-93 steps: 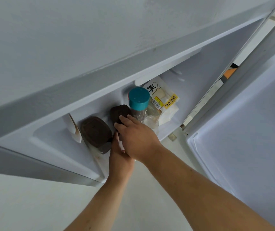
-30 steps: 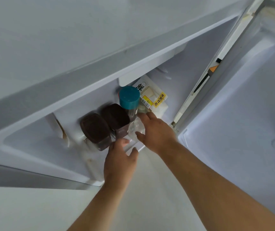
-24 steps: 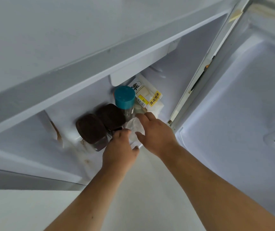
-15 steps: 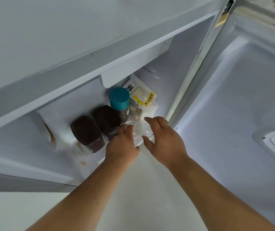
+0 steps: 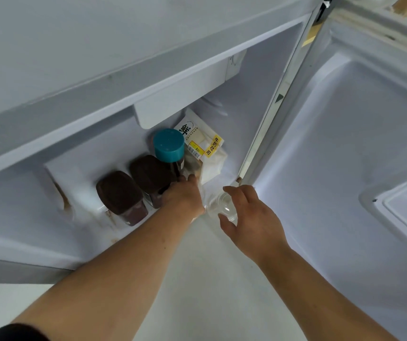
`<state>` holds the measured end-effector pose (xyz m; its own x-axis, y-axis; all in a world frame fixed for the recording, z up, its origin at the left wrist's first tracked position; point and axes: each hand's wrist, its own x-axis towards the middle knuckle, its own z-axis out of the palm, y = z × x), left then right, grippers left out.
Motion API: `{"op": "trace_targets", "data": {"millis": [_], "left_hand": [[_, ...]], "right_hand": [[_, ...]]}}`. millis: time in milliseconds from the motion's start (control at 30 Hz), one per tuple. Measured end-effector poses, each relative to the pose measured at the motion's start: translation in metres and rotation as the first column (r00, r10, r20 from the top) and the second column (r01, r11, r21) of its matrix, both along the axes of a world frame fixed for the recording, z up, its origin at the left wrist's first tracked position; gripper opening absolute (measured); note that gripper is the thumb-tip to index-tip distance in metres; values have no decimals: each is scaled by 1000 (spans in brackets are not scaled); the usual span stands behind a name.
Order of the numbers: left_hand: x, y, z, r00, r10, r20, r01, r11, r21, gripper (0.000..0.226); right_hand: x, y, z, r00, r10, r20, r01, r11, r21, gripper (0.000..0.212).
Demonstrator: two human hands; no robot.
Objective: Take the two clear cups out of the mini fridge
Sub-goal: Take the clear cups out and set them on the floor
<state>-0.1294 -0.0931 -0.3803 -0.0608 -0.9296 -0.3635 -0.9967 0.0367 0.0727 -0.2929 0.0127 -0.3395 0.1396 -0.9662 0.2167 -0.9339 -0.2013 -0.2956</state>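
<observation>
From the head camera we look down into the open mini fridge (image 5: 259,99), its door (image 5: 360,134) swung out toward three o'clock.

On the fridge floor, at about ten o'clock from the hands, stand two dark-lidded jars (image 5: 121,196), side by side. Just beyond them, at twelve o'clock, rises a bottle with a teal cap (image 5: 168,145). Behind that bottle, toward one o'clock, leans a white food packet (image 5: 203,148) with a yellow label and black print.

Our left hand (image 5: 184,196) reaches in past the front edge of the fridge floor, knuckles up, with its fingertips curled down out of sight at the foot of the teal-capped bottle and against the nearer dark jar. We cannot tell what, if anything, it grips, nor whether a second cup sits under it.

Our right hand (image 5: 249,215) is spread wide at about two o'clock from the left hand, fingers fanned and thumb stretched apart. One clear cup (image 5: 219,205) sits at the front lip of the fridge floor, between the two hands. The right thumb and forefinger bracket it loosely; we cannot tell whether they touch its wall.

A dark sleeve (image 5: 12,332) shows on the left arm at seven o'clock.
</observation>
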Motion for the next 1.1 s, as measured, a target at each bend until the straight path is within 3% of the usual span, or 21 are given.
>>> {"op": "trace_targets", "data": {"millis": [167, 367, 433, 567, 1100], "left_hand": [[3, 12, -1, 995, -44, 85, 46, 999, -23, 64], [5, 49, 8, 972, -177, 155, 201, 967, -159, 89], [8, 61, 12, 970, -206, 129, 228, 954, -193, 92], [12, 76, 20, 976, -216, -33, 212, 971, -109, 89], [24, 138, 72, 969, -243, -50, 234, 963, -134, 91]], "right_hand": [[-3, 6, 1, 1000, 3, 3, -3, 1000, 29, 62], [-9, 11, 2, 999, -36, -35, 40, 994, 106, 58], [-12, 14, 5, 998, -42, -43, 47, 990, 134, 58], [-14, 19, 16, 998, -52, -44, 59, 981, 183, 58], [-14, 83, 63, 996, -64, -66, 76, 979, 192, 60]]}}
